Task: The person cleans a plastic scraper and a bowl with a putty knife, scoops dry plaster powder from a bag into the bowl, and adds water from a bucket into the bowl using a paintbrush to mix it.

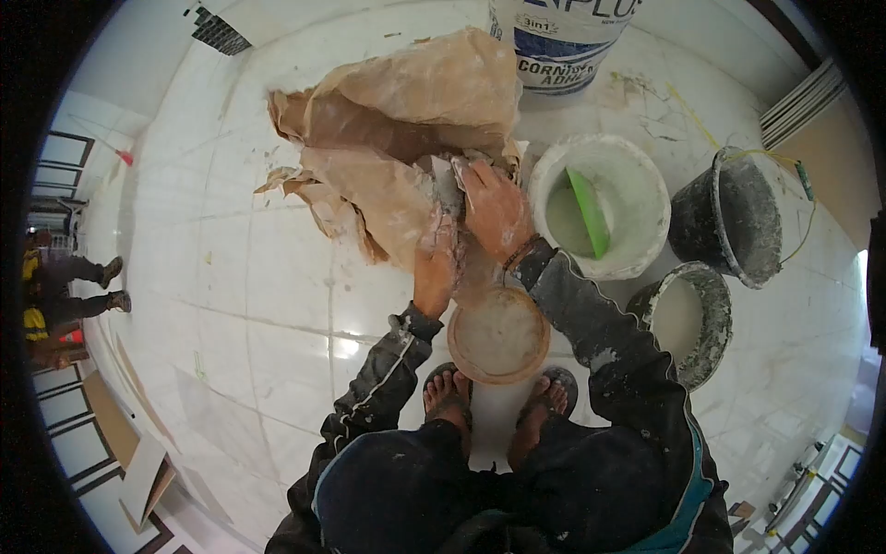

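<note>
A large crumpled brown paper bag (406, 92) lies torn open on the tiled floor. My left hand (436, 257) is at the bag's lower right edge, dusted white, its fingers closed round something I cannot make out. Right beside it, my right hand (496, 208) has bent fingers against a pale grey piece (447, 185) at the bag's opening; what that piece is cannot be told. Just below both hands stands a round tan container (498, 336) with pale material in it, in front of my feet.
To the right stand a whitish bucket (651, 189) holding a green tool (587, 214), a black bucket (723, 222) and a smaller bucket (718, 319) with pale liquid. A labelled tub (558, 55) is behind. A person (74, 286) is at the far left.
</note>
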`<state>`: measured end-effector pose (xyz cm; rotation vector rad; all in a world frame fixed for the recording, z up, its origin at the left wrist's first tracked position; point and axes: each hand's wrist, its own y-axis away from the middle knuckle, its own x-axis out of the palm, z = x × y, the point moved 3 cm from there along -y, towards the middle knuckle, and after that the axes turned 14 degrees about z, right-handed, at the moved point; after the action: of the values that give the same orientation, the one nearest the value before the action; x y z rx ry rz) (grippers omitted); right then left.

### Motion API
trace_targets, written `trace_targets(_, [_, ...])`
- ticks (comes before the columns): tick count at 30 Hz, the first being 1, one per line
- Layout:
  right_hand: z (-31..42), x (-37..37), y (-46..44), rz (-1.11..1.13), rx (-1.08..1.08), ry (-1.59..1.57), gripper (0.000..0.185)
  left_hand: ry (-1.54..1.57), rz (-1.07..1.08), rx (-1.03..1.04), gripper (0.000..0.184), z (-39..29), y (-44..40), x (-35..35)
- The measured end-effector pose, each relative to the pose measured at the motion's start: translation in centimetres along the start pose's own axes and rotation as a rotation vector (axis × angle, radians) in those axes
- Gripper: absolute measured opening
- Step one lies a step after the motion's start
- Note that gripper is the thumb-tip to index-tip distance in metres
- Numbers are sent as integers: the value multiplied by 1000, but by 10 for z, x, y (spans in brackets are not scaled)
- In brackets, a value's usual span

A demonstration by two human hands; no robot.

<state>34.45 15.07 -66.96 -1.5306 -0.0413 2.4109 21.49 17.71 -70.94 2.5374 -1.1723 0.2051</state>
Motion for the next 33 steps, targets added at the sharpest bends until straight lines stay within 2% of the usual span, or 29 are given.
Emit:
trace_targets(1, [6,-1,1,-42,-37,-23,25,0,-3,-4,53,7,-3,-3])
trace_targets(2, [11,-2,2,-89,-71,-48,23,-58,-20,139,53,8,-8,-5])
trace_targets(4, [1,4,-3,-74,-42,-37,25,-112,-38,287,53,12,-10,-6])
trace_targets(6, [1,-3,-5,-55,-14,-22,26,-46,-45,42,50,4,0,3])
trace_targets(8, [0,-6,-5,65,104,-123,32,-108,-43,49,52,1,-3,-4])
trace_targets(10, [5,0,2,-19,28,-127,31,-166,-43,57,53,2,-2,-8])
trace_targets(11, [7,0,4,-104,-50,-125,30,-61,-9,48,53,5,-3,-9])
trace_targets(12, [6,2,3,-99,-53,-122,30,48,20,38,53,9,-2,-9])
trace_targets(14, [2,4,-1,-41,62,-96,31,5,-32,67,52,14,-5,-8])
trace_targets(16, [6,3,5,-52,24,-112,34,-47,-81,97,51,16,-5,-10])
trace_targets(18, [6,1,5,-59,-19,-123,37,67,-9,37,53,7,2,-4])
trace_targets(20, [-7,4,-2,55,124,-64,35,68,-22,52,47,3,2,0])
trace_targets(24, [2,11,6,-70,-3,-90,34,113,-77,96,41,10,-3,-3])
trace_targets(26, [-10,12,-3,-39,71,-35,34,101,-49,86,43,12,0,-4])
trace_targets(30, [-1,13,3,-35,22,-91,34,85,18,10,48,12,-1,-10])
trace_targets(33, [-5,12,-2,18,114,-10,34,118,-16,88,47,10,-2,-3])
